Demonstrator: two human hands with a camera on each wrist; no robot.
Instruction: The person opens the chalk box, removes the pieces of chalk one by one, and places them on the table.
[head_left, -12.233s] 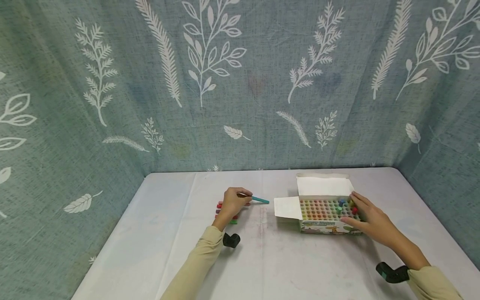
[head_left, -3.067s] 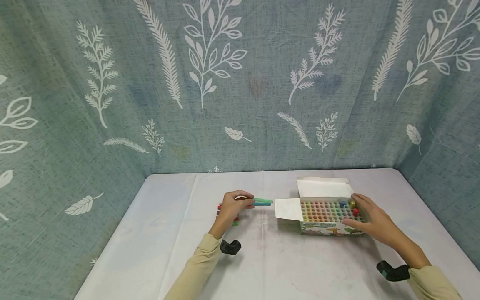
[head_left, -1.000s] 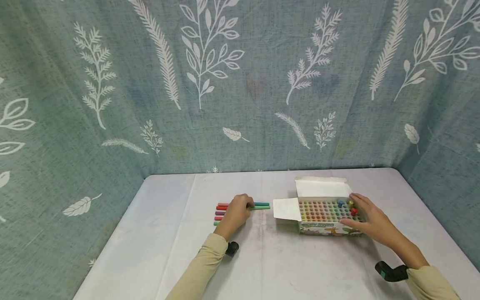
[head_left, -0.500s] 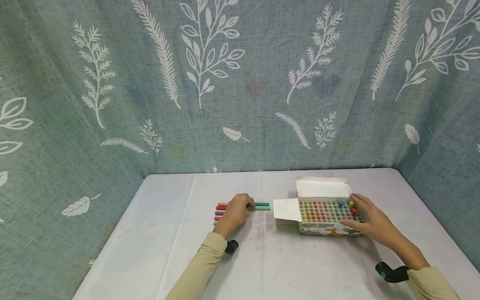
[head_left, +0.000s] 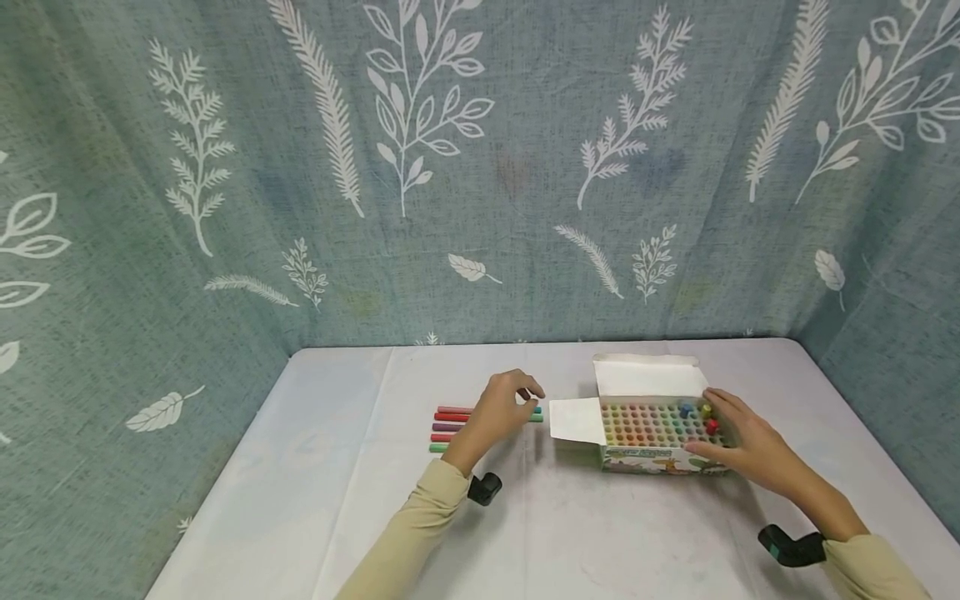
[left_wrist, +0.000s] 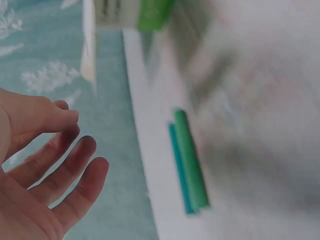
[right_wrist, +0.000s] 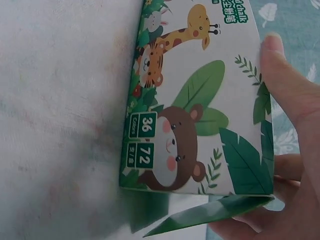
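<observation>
My left hand (head_left: 495, 412) hangs over the chalk sticks with loosely bent fingers, holding nothing. In the left wrist view a green chalk stick (left_wrist: 190, 160) and a teal chalk stick (left_wrist: 179, 167) lie side by side on the table, apart from my fingers. Left of that hand, pink, red, purple and green sticks (head_left: 448, 427) form a row, partly hidden by the wrist. My right hand (head_left: 753, 442) grips the right end of the open chalk box (right_wrist: 200, 50), thumb on the front and fingers behind. Blue, yellow and red chalks (head_left: 712, 427) stick up from its holes.
The box's white side flap (head_left: 576, 420) juts left towards my left hand, and its lid (head_left: 648, 377) stands up at the back. A patterned curtain (head_left: 480, 250) hangs behind the white table (head_left: 585, 533). Each wrist carries a black device (head_left: 791, 546).
A teal and then a green chalk stick have been laid beside the row; the green one left the box. My empty left hand has just lifted off them towards the box. The right hand stays put.
</observation>
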